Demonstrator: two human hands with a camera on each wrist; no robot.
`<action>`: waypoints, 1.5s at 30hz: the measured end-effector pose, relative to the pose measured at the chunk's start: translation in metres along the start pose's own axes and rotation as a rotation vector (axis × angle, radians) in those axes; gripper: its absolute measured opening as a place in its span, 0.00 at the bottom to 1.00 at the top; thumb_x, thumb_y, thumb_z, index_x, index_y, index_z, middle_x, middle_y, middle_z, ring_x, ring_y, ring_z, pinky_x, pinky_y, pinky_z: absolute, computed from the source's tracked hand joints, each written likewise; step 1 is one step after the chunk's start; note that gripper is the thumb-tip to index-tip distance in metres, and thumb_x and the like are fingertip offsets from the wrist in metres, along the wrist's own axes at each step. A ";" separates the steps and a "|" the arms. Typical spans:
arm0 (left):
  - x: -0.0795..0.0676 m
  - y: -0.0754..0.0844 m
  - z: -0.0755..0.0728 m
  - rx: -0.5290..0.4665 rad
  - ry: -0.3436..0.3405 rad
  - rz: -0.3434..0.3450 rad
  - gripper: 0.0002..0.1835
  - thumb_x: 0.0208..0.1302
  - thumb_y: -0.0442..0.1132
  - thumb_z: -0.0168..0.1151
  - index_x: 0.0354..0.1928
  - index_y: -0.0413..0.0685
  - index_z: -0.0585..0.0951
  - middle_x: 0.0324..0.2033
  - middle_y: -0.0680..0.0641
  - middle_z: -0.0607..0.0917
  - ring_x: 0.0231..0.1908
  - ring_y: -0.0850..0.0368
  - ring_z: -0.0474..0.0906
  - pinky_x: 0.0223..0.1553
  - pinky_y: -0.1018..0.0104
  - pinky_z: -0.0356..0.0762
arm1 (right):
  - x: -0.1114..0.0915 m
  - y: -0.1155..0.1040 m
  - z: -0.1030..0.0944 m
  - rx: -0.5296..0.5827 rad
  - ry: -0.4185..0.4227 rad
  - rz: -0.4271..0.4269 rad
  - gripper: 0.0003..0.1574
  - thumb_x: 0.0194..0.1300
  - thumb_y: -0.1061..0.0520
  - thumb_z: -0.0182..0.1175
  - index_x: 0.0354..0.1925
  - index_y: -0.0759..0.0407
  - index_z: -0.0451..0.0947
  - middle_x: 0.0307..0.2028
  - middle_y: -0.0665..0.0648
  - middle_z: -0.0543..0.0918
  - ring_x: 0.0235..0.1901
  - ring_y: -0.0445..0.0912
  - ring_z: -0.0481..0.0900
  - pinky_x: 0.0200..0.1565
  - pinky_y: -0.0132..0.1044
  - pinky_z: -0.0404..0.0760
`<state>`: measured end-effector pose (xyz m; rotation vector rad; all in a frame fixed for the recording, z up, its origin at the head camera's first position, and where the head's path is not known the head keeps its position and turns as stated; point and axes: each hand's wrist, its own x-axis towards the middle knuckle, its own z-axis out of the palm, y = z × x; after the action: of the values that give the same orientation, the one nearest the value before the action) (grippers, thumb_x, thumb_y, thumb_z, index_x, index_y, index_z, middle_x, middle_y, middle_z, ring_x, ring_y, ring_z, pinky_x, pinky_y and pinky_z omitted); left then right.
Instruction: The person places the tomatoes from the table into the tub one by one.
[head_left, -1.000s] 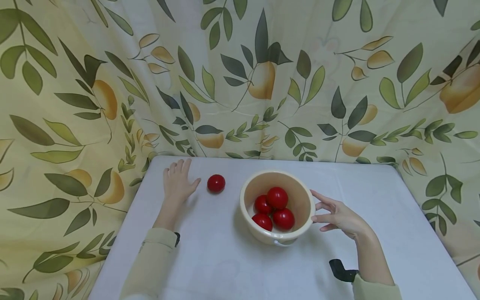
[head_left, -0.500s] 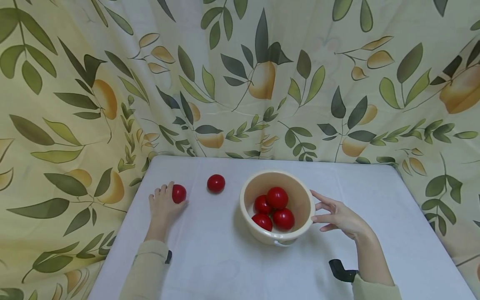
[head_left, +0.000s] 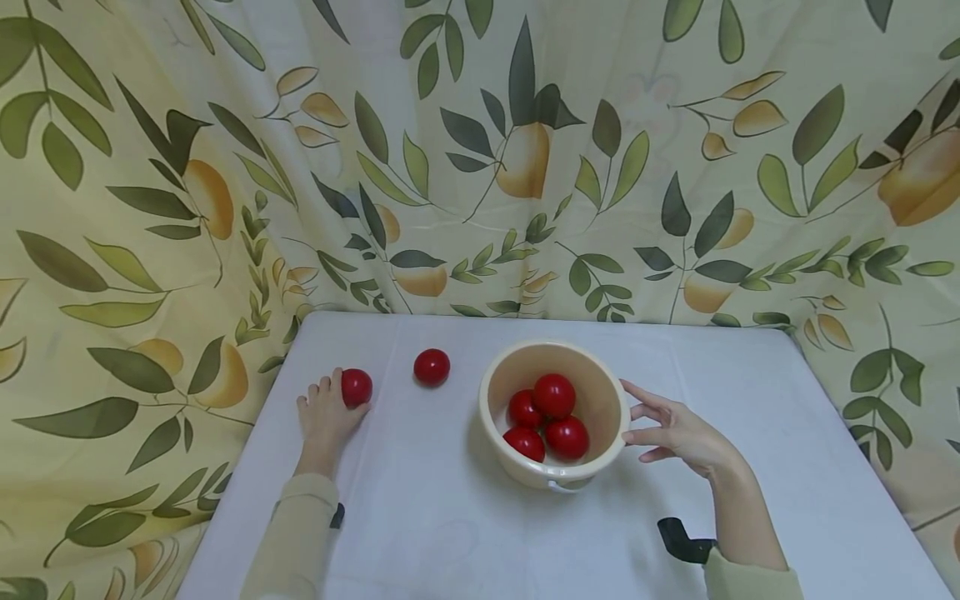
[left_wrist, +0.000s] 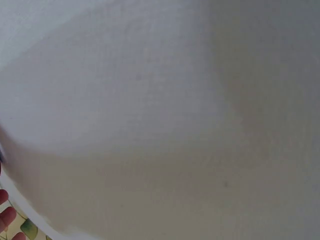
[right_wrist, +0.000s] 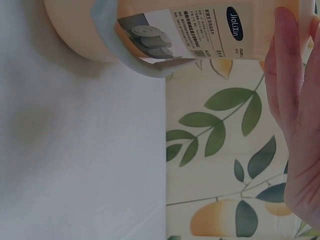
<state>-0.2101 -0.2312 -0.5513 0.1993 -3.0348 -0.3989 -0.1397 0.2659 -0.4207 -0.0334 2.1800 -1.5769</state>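
Note:
At the left of the table in the head view, my left hand [head_left: 324, 419] grips a glossy round tomato [head_left: 357, 388], its fingers and thumb around the far and near sides. Another red tomato [head_left: 432, 367] lies a short way to the right. A cream plastic bucket [head_left: 491, 446] stands in the middle with several tomatoes [head_left: 555, 396] inside. My right hand [head_left: 678, 429] touches the bucket's right rim with extended, spread fingers. In the right wrist view those fingers [right_wrist: 287, 65] lie along the bucket [right_wrist: 75, 30], near its printed label. The left wrist view shows mostly cloth, with fingertips [left_wrist: 7, 216] at its lower left.
A white cloth covers the table [head_left: 420, 525]. Behind and to the left hangs a curtain [head_left: 480, 167] with leaf and fruit prints. The bucket's pale handle [right_wrist: 130, 60] hangs at its side. A black wrist mount [head_left: 684, 542] sits below the right hand.
My left hand has come back towards the front left from beyond a tomato it hid, and now grips that tomato. The right hand and the bucket have stayed still.

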 end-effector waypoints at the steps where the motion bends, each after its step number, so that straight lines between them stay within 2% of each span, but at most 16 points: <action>1: 0.001 0.000 0.001 0.000 0.005 -0.001 0.41 0.48 0.56 0.64 0.60 0.40 0.61 0.49 0.34 0.72 0.49 0.37 0.65 0.48 0.40 0.60 | 0.000 0.000 0.000 0.001 -0.001 0.001 0.53 0.54 0.59 0.65 0.70 0.57 0.47 0.41 0.62 0.74 0.33 0.46 0.81 0.31 0.43 0.81; 11: 0.007 0.008 0.005 -0.027 0.014 -0.013 0.40 0.49 0.54 0.60 0.60 0.39 0.61 0.50 0.34 0.73 0.51 0.37 0.64 0.48 0.41 0.60 | -0.001 -0.001 0.000 -0.002 0.008 0.014 0.53 0.53 0.59 0.66 0.70 0.58 0.47 0.41 0.62 0.74 0.33 0.46 0.81 0.31 0.42 0.81; 16: 0.012 0.023 -0.005 -0.044 0.079 0.036 0.39 0.48 0.55 0.60 0.58 0.40 0.63 0.47 0.37 0.73 0.49 0.40 0.65 0.48 0.42 0.60 | -0.001 -0.001 0.001 -0.005 0.013 0.015 0.53 0.53 0.59 0.66 0.70 0.58 0.48 0.41 0.62 0.74 0.33 0.47 0.81 0.31 0.43 0.81; 21: 0.024 0.048 -0.027 -0.010 0.141 0.154 0.40 0.48 0.57 0.59 0.59 0.40 0.64 0.48 0.38 0.74 0.48 0.41 0.65 0.49 0.44 0.59 | -0.001 0.000 0.000 -0.013 0.020 0.016 0.52 0.54 0.59 0.65 0.70 0.58 0.48 0.41 0.63 0.73 0.33 0.46 0.81 0.31 0.43 0.81; 26: 0.032 0.085 -0.055 0.044 0.193 0.284 0.41 0.45 0.59 0.59 0.60 0.42 0.65 0.48 0.39 0.75 0.49 0.43 0.66 0.50 0.46 0.61 | -0.001 0.000 0.000 -0.012 0.014 0.011 0.52 0.53 0.59 0.65 0.70 0.58 0.48 0.41 0.63 0.73 0.33 0.46 0.81 0.31 0.43 0.81; 33: 0.023 0.142 -0.086 0.077 0.266 0.506 0.38 0.44 0.58 0.60 0.57 0.45 0.68 0.48 0.42 0.76 0.49 0.46 0.69 0.50 0.49 0.62 | 0.000 0.000 0.000 -0.010 0.004 0.008 0.52 0.54 0.59 0.65 0.70 0.58 0.48 0.41 0.62 0.73 0.34 0.46 0.81 0.31 0.43 0.81; 38: 0.012 0.175 -0.096 0.124 0.342 0.671 0.38 0.43 0.61 0.60 0.56 0.48 0.70 0.47 0.46 0.76 0.47 0.50 0.70 0.49 0.52 0.63 | 0.001 0.001 -0.001 -0.007 0.004 0.007 0.52 0.54 0.59 0.65 0.70 0.57 0.48 0.41 0.62 0.73 0.33 0.46 0.81 0.31 0.43 0.81; 41: 0.006 0.192 -0.097 0.159 0.363 0.769 0.38 0.43 0.62 0.61 0.55 0.49 0.70 0.47 0.47 0.77 0.48 0.51 0.70 0.50 0.53 0.65 | 0.000 0.002 -0.001 -0.004 0.006 0.007 0.52 0.53 0.59 0.66 0.70 0.58 0.48 0.40 0.62 0.73 0.33 0.46 0.81 0.31 0.43 0.81; 43: 0.002 0.203 -0.095 0.187 0.342 0.825 0.39 0.43 0.64 0.61 0.56 0.50 0.70 0.48 0.48 0.77 0.49 0.51 0.69 0.51 0.53 0.66 | 0.000 0.002 -0.001 -0.005 0.006 0.007 0.52 0.53 0.59 0.66 0.70 0.58 0.48 0.40 0.62 0.73 0.33 0.46 0.82 0.31 0.43 0.81; 45: -0.005 0.214 -0.094 0.222 0.287 0.874 0.40 0.44 0.64 0.60 0.58 0.51 0.68 0.48 0.49 0.76 0.50 0.52 0.69 0.52 0.52 0.66 | 0.000 0.002 -0.001 -0.006 0.006 0.006 0.52 0.53 0.59 0.66 0.70 0.58 0.48 0.40 0.62 0.73 0.33 0.47 0.82 0.31 0.43 0.81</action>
<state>-0.2225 -0.0496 -0.4052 -0.9317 -2.5372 0.0399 -0.1397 0.2671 -0.4219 -0.0237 2.1877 -1.5695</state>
